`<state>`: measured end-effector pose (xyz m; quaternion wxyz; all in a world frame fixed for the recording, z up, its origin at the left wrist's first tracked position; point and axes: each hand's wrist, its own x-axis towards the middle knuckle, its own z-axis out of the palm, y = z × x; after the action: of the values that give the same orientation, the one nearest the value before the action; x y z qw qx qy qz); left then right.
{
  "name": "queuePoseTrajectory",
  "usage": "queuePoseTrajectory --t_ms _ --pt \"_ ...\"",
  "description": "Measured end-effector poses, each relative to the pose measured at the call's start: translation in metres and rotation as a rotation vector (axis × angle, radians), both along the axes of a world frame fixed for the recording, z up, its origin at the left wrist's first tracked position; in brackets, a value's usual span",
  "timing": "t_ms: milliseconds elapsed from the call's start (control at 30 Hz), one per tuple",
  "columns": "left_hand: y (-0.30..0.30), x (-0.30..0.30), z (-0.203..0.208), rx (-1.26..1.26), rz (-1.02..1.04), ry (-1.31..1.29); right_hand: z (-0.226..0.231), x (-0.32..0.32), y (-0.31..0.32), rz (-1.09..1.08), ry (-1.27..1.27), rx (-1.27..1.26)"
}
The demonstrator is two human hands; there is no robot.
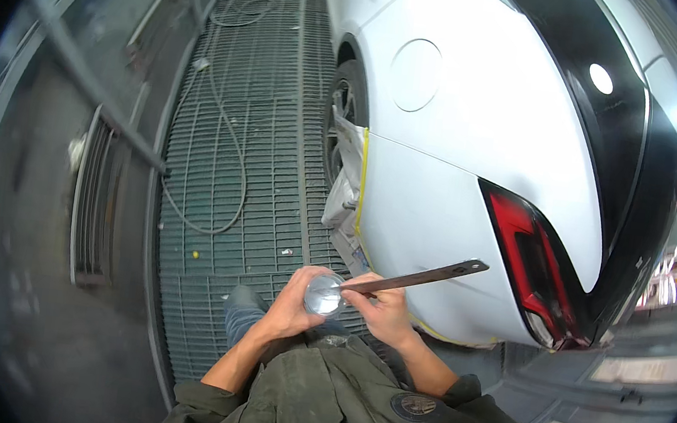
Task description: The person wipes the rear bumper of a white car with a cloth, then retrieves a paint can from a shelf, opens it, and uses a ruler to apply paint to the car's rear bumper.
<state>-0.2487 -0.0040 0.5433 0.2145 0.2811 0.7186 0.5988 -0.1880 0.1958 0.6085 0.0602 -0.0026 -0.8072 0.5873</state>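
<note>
My left hand (292,302) is wrapped round the side of a small clear cup (323,296) with pale, whitish-silver contents, held in front of my body. Between the thumb and fingers of my right hand (384,311) is a long, flat, dark mixing stick (431,274). Its lower end reaches into the cup's mouth. The other end, which has a small hole, points up to the right toward the car. How deep the tip sits in the cup is hard to see.
A white car (443,173) stands close on my right, with a red tail light (529,258) and yellow masking tape (363,181) beside covering sheets (344,187) near the wheel. A hose (243,180) lies looped on the grated floor (280,138). A grey wall (31,201) runs along the left.
</note>
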Motion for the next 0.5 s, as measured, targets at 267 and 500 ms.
queuePoseTrajectory --t_ms 267,500 --pt "0.008 -0.164 -0.017 0.066 -0.607 -0.018 -0.009 -0.058 -0.038 -0.560 -0.093 0.043" --pt "-0.015 -0.272 -0.041 -0.024 -1.047 -0.220 -0.034 -0.119 -0.096 -0.709 -0.258 0.070"
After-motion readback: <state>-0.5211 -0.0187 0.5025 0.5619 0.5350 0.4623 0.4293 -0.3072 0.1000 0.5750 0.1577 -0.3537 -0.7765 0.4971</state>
